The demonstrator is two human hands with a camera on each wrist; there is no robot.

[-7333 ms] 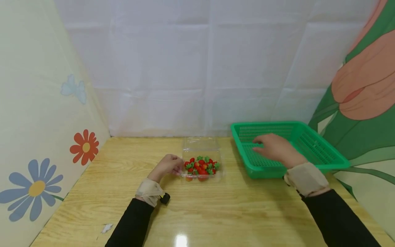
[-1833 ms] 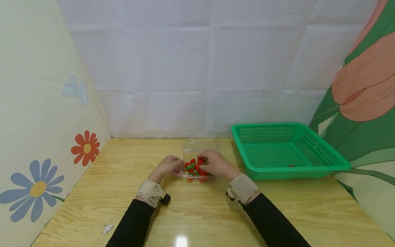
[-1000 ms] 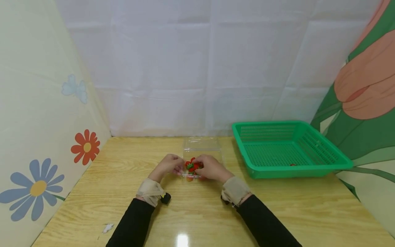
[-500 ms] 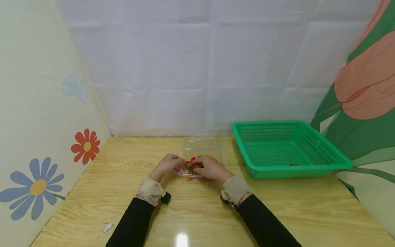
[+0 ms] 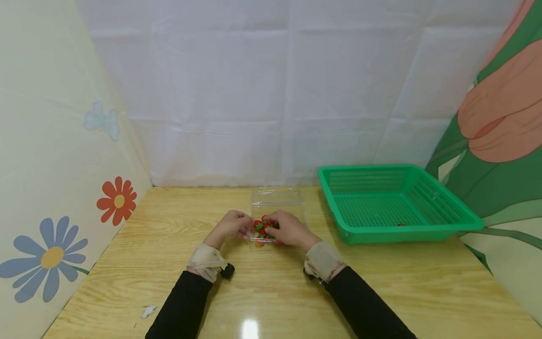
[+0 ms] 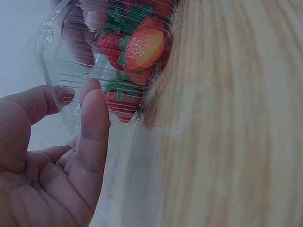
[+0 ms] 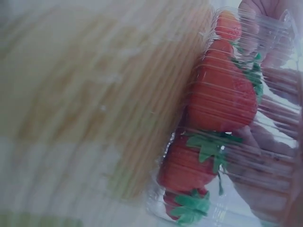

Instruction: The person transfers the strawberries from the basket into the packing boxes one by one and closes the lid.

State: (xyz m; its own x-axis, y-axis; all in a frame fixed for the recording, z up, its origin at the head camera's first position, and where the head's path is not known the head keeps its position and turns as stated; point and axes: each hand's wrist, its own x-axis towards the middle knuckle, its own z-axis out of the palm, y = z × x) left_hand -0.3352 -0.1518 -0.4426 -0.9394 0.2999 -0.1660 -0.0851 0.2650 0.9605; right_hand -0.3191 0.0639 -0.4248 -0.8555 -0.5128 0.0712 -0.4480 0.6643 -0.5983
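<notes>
Clear hinged plastic box [image 5: 277,196]: stands on the pale yellow wood-grain table [image 5: 271,292], its lid folded open toward the creased white cloth [image 5: 220,94] behind.
Red strawberries with green leafy caps [image 5: 259,226]: lie piled inside the box; the left wrist view shows one with an orange-yellow patch against the ribbed wall.
Left hand [image 5: 230,225]: clamped on the box's left edge, fingertips on either side of the thin wall.
Right hand [image 5: 290,228]: reaches into the box among the strawberries, thumb and forefinger apart; cannot tell whether they grip a berry.
Bright green rectangular plastic basket [image 5: 345,231]: sits to the right, apart from the box; a small red thing [image 5: 401,224] shows low inside, mostly hidden by the front rim.
Wrists: both wear beige wraps, below black sleeves [image 5: 182,301].
</notes>
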